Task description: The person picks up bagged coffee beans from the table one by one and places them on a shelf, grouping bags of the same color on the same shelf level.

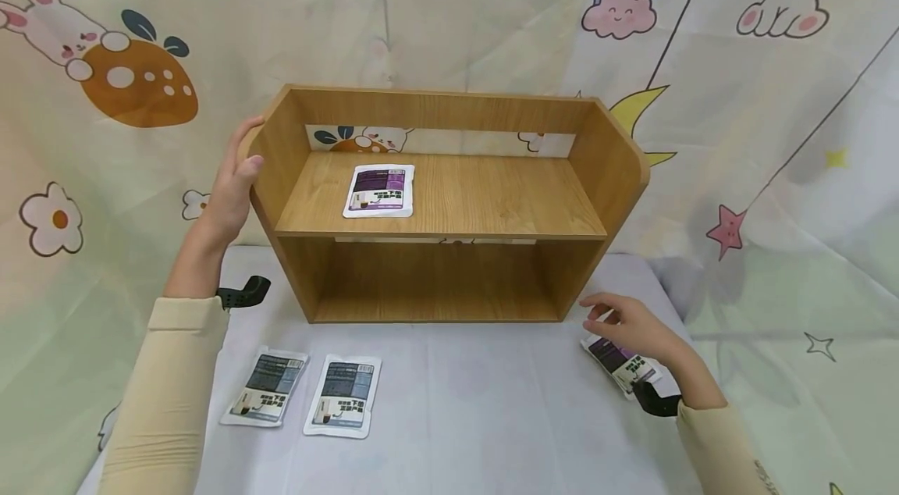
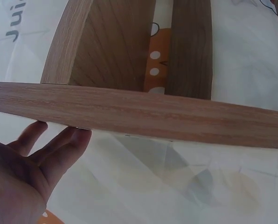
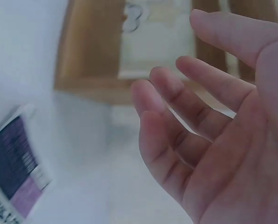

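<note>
My left hand (image 1: 232, 186) rests against the outer left side of a two-tier wooden shelf (image 1: 449, 317). In the left wrist view, the fingertips (image 2: 80, 136) touch the side panel (image 2: 143, 109) from outside. My right hand (image 1: 628, 325) hovers by the shelf's lower right corner, fingers loosely bent and holding nothing. Partly hidden under it, a purple-labelled flat pouch (image 1: 618, 361) lies on the table; the same pouch (image 3: 17, 158) shows in the right wrist view. Another purple-labelled pouch (image 1: 379, 190) lies on the upper tier, left of centre.
Two pouches with dark grey-blue labels, a left one (image 1: 267, 387) and a right one (image 1: 342, 396), lie on the white tablecloth (image 1: 477, 409) in front of the shelf, to the left. Behind stands a cartoon-printed cloth (image 1: 316, 26).
</note>
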A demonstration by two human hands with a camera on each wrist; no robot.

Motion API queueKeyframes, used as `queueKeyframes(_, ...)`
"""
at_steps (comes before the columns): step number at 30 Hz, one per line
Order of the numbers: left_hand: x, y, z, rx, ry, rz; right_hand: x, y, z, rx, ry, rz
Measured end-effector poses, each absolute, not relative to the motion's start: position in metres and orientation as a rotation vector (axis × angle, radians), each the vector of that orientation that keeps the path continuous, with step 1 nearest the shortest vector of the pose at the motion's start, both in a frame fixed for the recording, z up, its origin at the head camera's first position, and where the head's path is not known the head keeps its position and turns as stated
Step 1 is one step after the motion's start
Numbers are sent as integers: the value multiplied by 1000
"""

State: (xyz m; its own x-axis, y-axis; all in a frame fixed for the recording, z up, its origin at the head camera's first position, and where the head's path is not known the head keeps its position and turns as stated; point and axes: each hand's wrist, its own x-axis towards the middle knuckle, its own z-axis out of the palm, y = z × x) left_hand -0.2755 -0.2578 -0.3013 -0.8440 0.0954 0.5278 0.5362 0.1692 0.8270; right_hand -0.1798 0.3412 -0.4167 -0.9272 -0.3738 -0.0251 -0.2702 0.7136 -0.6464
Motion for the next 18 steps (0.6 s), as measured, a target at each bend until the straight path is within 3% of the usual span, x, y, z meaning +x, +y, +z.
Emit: queueKeyframes(18, -274, -257, -301, -575, -2113, -1715, -178, 417, -493, -69, 2715, -1101)
